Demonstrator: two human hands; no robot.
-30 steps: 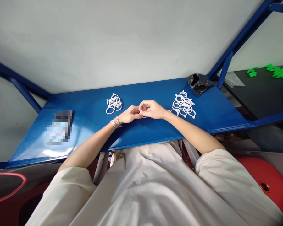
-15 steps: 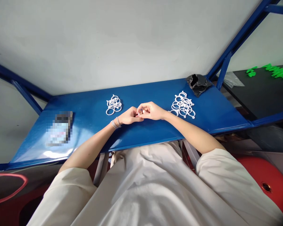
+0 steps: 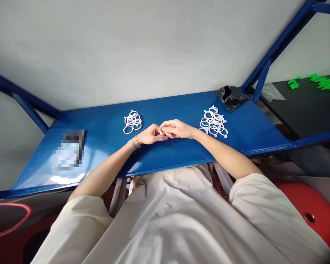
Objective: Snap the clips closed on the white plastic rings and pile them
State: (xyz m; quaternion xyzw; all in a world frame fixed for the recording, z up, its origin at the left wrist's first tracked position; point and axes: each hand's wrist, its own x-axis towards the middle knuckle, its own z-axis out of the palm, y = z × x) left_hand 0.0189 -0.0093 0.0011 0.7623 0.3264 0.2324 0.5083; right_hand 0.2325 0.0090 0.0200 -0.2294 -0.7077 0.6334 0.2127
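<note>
Near the middle of the blue tabletop, the left hand and the right hand meet with curled fingers, both pinching a small white piece at their fingertips, its shape mostly hidden by the fingers. Left of the hands and a little farther back lies a smaller heap of white rings, well clear of the fingertips, while a larger heap of white rings lies to the right, just beyond the right forearm.
</note>
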